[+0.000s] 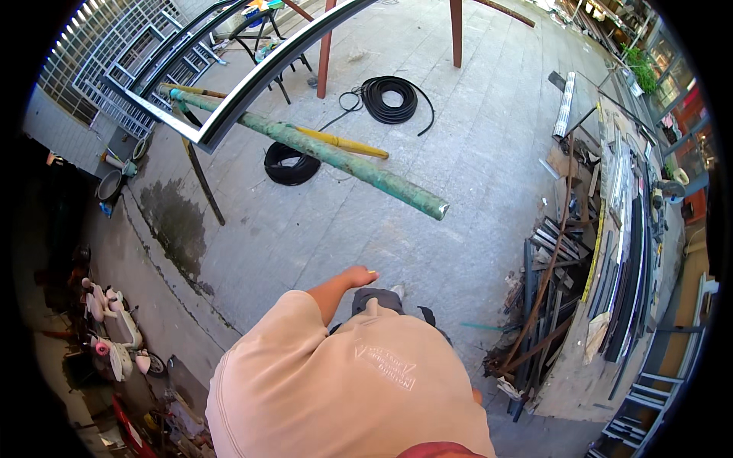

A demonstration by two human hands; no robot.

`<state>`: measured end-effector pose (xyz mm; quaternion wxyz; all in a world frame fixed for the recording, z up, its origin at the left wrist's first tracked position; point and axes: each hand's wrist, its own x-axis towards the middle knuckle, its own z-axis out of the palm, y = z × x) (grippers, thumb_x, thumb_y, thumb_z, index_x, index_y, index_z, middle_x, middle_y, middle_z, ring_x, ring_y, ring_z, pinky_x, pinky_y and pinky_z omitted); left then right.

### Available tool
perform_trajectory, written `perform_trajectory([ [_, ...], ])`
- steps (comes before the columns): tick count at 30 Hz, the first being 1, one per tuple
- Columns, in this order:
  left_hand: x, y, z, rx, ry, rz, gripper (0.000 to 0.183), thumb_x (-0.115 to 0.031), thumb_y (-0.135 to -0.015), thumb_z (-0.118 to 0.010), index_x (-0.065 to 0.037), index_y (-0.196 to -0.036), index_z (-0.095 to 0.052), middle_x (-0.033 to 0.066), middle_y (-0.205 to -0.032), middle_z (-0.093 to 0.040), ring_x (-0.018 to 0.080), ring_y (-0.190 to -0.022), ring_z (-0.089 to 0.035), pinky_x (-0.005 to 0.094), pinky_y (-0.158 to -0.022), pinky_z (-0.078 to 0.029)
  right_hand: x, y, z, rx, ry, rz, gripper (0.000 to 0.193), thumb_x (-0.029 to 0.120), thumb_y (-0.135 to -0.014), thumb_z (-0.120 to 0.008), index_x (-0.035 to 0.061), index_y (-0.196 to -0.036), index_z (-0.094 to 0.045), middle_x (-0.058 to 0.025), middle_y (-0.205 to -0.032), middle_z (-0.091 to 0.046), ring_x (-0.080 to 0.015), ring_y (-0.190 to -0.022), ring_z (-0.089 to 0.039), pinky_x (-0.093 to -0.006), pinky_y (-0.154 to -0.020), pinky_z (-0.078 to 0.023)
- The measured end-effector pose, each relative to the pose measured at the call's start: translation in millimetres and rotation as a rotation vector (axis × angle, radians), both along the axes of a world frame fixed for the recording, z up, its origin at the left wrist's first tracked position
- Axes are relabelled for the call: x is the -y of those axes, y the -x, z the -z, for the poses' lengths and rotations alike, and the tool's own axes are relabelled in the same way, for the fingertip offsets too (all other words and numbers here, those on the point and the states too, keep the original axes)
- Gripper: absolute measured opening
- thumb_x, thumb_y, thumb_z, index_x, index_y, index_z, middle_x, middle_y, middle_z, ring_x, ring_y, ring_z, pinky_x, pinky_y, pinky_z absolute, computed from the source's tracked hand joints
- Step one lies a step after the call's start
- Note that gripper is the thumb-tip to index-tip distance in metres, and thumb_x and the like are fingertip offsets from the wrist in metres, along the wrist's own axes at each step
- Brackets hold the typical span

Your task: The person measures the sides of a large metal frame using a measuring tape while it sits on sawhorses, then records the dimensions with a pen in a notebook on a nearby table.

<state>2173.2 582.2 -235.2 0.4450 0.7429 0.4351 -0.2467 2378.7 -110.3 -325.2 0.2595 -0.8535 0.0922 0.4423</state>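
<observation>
My left hand (357, 276) is held low in front of my body, away from the stand, with its fingers curled. A small yellowish spot shows at its tip; I cannot make out what it is. Of my right side, only a sliver of skin shows past the shirt's edge, and the hand is hidden. Ahead, a black and silver metal frame (263, 75) lies over a worn green pipe (343, 159). A yellow pole (343, 142) runs beside that pipe. Two black coils, a larger one (370, 107) and a smaller one (279, 174), lie on the paving beyond.
Reddish-brown legs (324, 57) stand on the grey paving (473, 145). To the right, scrap metal strips (561, 244) are heaped beside a board (565, 382) bearing long profiles (630, 252). A scooter (118, 324) is at the left. Silver frames (126, 95) lean by the far-left wall.
</observation>
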Motion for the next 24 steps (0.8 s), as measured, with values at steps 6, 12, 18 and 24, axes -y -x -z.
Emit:
perform_trajectory([
  [6, -37.4, -95.1, -13.6, 0.055, -0.025, -0.09, 0.08, -0.074, -0.093, -0.056, 0.0, -0.117, -0.076, 0.0262, -0.12, -0.074, 0.044, -0.115, -0.07, 0.0521, -0.096, -0.053, -66.4, -78.1, -43.2, 0.048, -0.002, -0.2, 0.027, 0.023, -0.093, -0.068, 0.0007, -0.103, -0.079, -0.0157, -0.088, -0.078, -0.0237, -0.073, -0.073, -0.0434, -0.068, -0.057],
  [12, -25.9, -99.5, -2.8, -0.145, 0.071, -0.171, 0.079, -0.072, -0.095, -0.055, 0.003, -0.103, -0.079, 0.0284, -0.106, -0.076, 0.043, -0.1, -0.074, 0.0527, -0.086, -0.055, -114.1, -194.6, -39.2, 0.036, -0.053, -0.312, 0.025, 0.022, -0.094, -0.068, 0.0, -0.1, -0.079, -0.0144, -0.082, -0.076, -0.0232, -0.067, -0.072, -0.042, -0.063, -0.057],
  [18, 31.7, -98.2, 16.2, -0.299, 0.164, -0.488, 0.081, -0.073, -0.097, -0.055, 0.004, -0.109, -0.077, 0.0254, -0.1, -0.076, 0.0371, -0.086, -0.073, 0.0509, -0.076, -0.057, -187.6, -389.7, -13.3, -0.029, -0.211, -0.157, 0.023, 0.02, -0.095, -0.068, -0.0008, -0.098, -0.079, -0.0131, -0.076, -0.074, -0.0226, -0.062, -0.07, -0.0407, -0.058, -0.057],
  [24, 102.6, -151.7, 59.0, -0.205, 0.257, -0.668, 0.086, -0.078, -0.096, -0.052, 0.005, -0.104, -0.076, 0.0216, -0.091, -0.074, 0.0359, -0.077, -0.071, 0.0481, -0.068, -0.057, -347.5, -595.6, -59.8, 0.356, -0.264, -0.518, 0.022, 0.018, -0.099, -0.065, -0.0014, -0.102, -0.074, -0.0083, -0.076, -0.069, -0.0194, -0.062, -0.067, -0.0338, -0.054, -0.053],
])
